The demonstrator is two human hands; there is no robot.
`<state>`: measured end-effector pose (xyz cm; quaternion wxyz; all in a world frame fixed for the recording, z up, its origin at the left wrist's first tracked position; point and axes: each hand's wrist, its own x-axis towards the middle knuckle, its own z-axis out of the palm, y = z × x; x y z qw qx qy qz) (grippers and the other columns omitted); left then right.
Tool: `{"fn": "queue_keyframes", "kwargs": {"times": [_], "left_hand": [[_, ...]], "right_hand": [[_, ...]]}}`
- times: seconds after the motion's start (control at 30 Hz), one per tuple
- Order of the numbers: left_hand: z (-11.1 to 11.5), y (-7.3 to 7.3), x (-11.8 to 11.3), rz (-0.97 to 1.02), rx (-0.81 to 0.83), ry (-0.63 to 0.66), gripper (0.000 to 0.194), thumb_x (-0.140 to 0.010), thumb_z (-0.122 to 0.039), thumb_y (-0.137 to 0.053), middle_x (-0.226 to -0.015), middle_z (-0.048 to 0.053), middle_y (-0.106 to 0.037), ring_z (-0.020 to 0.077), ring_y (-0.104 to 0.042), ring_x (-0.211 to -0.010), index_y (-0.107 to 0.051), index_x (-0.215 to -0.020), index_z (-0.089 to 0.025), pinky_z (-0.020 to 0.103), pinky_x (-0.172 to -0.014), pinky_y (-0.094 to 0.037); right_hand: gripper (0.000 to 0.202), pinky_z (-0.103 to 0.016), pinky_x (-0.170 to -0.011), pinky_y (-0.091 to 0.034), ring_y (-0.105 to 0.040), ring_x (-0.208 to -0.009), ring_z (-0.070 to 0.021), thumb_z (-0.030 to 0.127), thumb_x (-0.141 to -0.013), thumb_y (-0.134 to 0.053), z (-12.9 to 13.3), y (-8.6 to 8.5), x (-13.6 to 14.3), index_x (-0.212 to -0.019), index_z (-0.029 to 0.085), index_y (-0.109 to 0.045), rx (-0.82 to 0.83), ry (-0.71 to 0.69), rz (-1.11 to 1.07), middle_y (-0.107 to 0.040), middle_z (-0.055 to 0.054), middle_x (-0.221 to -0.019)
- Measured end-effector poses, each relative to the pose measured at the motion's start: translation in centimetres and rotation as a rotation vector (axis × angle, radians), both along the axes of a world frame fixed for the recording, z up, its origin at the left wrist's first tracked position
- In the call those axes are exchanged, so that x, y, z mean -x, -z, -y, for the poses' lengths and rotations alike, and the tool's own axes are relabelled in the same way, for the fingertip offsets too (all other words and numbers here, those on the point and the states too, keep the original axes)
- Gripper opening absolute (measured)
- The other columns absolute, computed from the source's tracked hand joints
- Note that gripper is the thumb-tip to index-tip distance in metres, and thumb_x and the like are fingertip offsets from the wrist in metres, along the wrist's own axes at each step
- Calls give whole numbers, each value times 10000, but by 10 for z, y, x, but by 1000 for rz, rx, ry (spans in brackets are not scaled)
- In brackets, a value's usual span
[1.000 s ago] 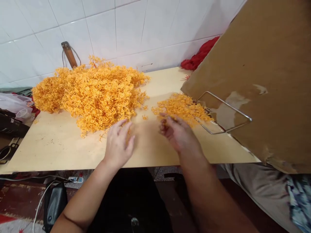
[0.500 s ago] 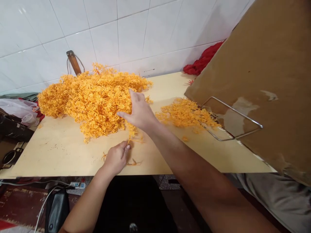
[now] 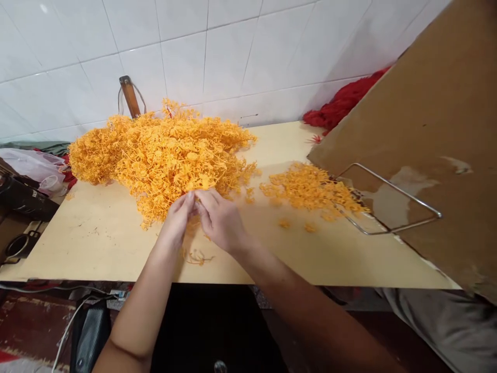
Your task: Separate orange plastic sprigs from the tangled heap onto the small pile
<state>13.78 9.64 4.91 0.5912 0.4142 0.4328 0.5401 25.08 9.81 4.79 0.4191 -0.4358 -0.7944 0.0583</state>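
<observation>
My left hand (image 3: 176, 217) and my right hand (image 3: 223, 220) meet at the front of a large heap of orange artificial flower sprigs (image 3: 166, 150). Both are closed, fingertips pinched together on an orange flower sprig (image 3: 202, 182) whose head shows just above them. Its stem is mostly hidden by my fingers. A smaller pile of orange pieces (image 3: 310, 187) lies to the right of my hands. Near the table's front edge, below my hands, are a few loose orange bits (image 3: 199, 257).
A cardboard sheet (image 3: 419, 129) leans at the right, with a bent metal wire frame (image 3: 404, 189) before it. Red material (image 3: 345, 106) lies behind the cardboard. Black objects (image 3: 27, 199) and a plastic bag (image 3: 31, 166) stand left of the pale tabletop (image 3: 85, 248).
My right hand has come back from the heap, closing its spread fingers. My left hand has risen to meet it, and the view has shifted slightly.
</observation>
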Motion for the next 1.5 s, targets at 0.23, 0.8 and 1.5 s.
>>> {"fn": "queue_keyframes", "kwargs": {"times": [0.23,0.8,1.5], "left_hand": [[-30,-6,-15,228,255,23,295,-725,-425,-591,-513,-32,-496,62,-476,-471,-513,-680,-145,202,-497,-377],[-46,7,-11,335,283,87,136,-796,-274,-517,-666,0,-571,72,-534,-536,-500,-754,-146,205,-522,-438],[-35,16,-43,101,227,-63,116,-770,-193,-507,-570,-30,-521,73,-476,-494,-610,-774,-140,159,-520,-418]], "right_hand": [[299,-287,-614,-409,-556,-700,-176,285,-888,-309,7,15,2,-899,165,-583,48,-31,26,-612,-91,-817],[147,-244,-570,-421,-531,-616,-129,165,-856,-384,46,18,-15,-811,175,-524,-13,-148,-202,-565,-32,-674],[200,-246,-539,-388,-508,-566,-126,133,-836,-367,72,44,-1,-718,163,-527,190,-150,-105,-579,-32,-631]]}}
